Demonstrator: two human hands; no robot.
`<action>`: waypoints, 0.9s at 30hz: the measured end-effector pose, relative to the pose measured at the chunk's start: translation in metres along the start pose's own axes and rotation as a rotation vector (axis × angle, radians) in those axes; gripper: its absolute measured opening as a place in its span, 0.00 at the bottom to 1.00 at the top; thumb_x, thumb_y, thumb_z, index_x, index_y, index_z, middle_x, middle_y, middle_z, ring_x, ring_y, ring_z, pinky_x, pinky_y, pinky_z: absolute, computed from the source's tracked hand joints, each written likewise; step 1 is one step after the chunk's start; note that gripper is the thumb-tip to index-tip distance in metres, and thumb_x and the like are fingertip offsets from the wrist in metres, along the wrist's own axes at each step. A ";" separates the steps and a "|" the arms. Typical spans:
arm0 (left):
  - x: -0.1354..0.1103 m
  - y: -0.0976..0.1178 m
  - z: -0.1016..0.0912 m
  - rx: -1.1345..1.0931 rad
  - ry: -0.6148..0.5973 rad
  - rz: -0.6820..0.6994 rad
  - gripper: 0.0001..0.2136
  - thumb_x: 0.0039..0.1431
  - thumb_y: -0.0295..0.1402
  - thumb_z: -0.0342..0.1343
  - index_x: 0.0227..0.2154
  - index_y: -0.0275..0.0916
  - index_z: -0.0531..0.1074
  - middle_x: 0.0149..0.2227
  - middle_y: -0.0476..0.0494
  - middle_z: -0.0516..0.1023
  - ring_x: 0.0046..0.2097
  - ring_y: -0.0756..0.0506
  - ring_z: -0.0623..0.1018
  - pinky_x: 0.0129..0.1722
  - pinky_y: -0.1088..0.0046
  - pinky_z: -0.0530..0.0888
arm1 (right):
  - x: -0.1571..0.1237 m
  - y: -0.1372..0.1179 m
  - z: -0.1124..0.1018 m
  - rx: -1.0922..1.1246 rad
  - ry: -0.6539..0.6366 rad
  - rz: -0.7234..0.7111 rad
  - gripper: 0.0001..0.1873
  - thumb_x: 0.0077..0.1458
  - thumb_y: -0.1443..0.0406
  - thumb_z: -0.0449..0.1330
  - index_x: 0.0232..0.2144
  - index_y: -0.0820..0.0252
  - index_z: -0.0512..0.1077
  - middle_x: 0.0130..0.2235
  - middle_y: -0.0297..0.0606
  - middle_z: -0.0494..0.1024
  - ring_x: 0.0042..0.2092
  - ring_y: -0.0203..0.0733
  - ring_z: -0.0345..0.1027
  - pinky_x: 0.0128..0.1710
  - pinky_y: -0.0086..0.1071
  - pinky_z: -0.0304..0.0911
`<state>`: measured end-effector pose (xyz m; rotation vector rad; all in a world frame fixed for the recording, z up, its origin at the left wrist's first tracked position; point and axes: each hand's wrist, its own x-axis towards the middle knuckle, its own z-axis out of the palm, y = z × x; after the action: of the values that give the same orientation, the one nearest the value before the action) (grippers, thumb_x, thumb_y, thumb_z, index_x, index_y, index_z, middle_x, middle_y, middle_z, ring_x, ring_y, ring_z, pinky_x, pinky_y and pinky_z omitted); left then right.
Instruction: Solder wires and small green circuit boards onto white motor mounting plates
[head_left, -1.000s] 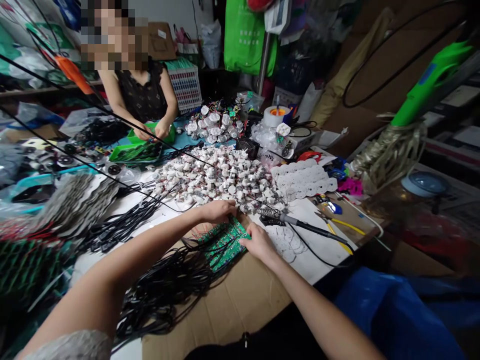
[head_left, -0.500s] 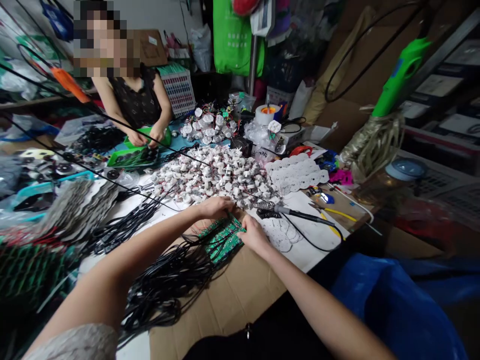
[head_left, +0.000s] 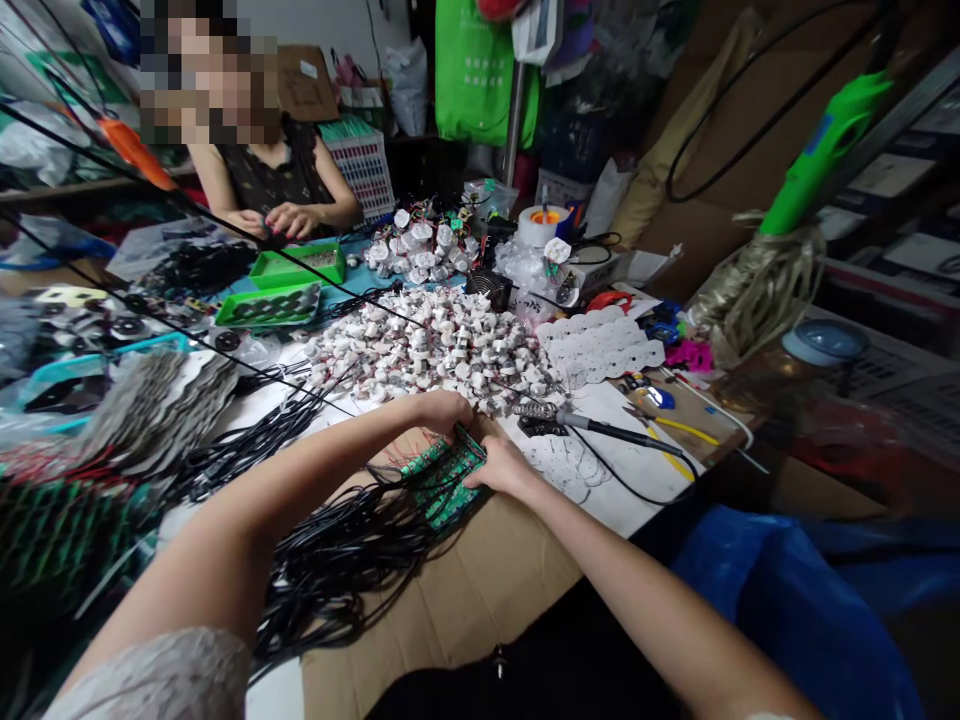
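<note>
Green circuit boards [head_left: 448, 482] with black cables attached lie on a sheet of cardboard [head_left: 487, 570] in front of me. My left hand [head_left: 448, 412] is curled at their far edge, its fingertips mostly hidden behind the wrist and knuckles. At the right edge, my right hand [head_left: 501, 466] grips the boards with thumb and fingers. A thick bundle of black cables [head_left: 345, 560] runs from the boards toward the lower left. Just beyond my hands is a heap of small white parts with wires [head_left: 427, 345].
A soldering iron [head_left: 615, 432] rests in a coil holder right of my hands, near yellow-handled pliers [head_left: 686, 428]. White scalloped sheets [head_left: 600, 345] lie behind it. Across the table a co-worker [head_left: 277, 190] handles something small behind green trays [head_left: 270, 306]. Grey strips [head_left: 154, 415] are stacked at left.
My right hand has shifted slightly down along the boards' edge; my left hand stays at the far edge. The co-worker's hands have lifted away from the green trays. The view has shifted slightly.
</note>
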<state>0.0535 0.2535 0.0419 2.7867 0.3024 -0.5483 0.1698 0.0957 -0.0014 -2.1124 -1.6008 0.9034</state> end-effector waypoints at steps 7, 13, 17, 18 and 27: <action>-0.005 -0.001 -0.003 -0.032 -0.079 0.063 0.18 0.45 0.27 0.71 0.41 0.44 0.80 0.39 0.49 0.84 0.39 0.46 0.79 0.36 0.76 0.67 | 0.000 -0.007 -0.011 -0.083 -0.112 0.064 0.30 0.35 0.60 0.78 0.42 0.60 0.75 0.43 0.42 0.80 0.47 0.50 0.75 0.44 0.34 0.68; -0.002 -0.003 -0.001 -0.004 -0.056 0.041 0.14 0.42 0.31 0.74 0.35 0.41 0.80 0.36 0.47 0.83 0.37 0.45 0.78 0.33 0.74 0.65 | 0.001 -0.009 -0.007 -0.117 -0.134 0.086 0.33 0.37 0.60 0.78 0.46 0.62 0.74 0.46 0.44 0.79 0.50 0.52 0.75 0.48 0.37 0.68; -0.004 -0.006 0.004 -0.045 -0.030 0.065 0.15 0.42 0.31 0.74 0.35 0.40 0.80 0.35 0.47 0.83 0.36 0.45 0.78 0.32 0.74 0.65 | 0.000 -0.012 -0.006 -0.112 -0.116 0.070 0.37 0.37 0.61 0.78 0.50 0.60 0.72 0.49 0.42 0.78 0.53 0.49 0.73 0.51 0.35 0.67; -0.006 -0.006 0.006 -0.048 -0.025 0.075 0.15 0.42 0.30 0.74 0.35 0.39 0.79 0.35 0.46 0.82 0.36 0.45 0.78 0.32 0.74 0.65 | -0.001 -0.013 -0.005 -0.109 -0.110 0.069 0.37 0.37 0.61 0.78 0.50 0.60 0.72 0.49 0.43 0.78 0.53 0.49 0.73 0.52 0.35 0.67; -0.022 -0.010 0.009 -0.160 0.096 0.128 0.17 0.44 0.25 0.71 0.40 0.37 0.77 0.38 0.46 0.81 0.37 0.47 0.78 0.35 0.76 0.68 | -0.012 -0.025 -0.014 -0.076 -0.084 0.091 0.26 0.39 0.65 0.77 0.42 0.60 0.75 0.43 0.43 0.81 0.47 0.50 0.77 0.44 0.34 0.68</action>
<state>0.0285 0.2566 0.0405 2.6586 0.1779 -0.3444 0.1589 0.0937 0.0276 -2.2432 -1.6143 0.9873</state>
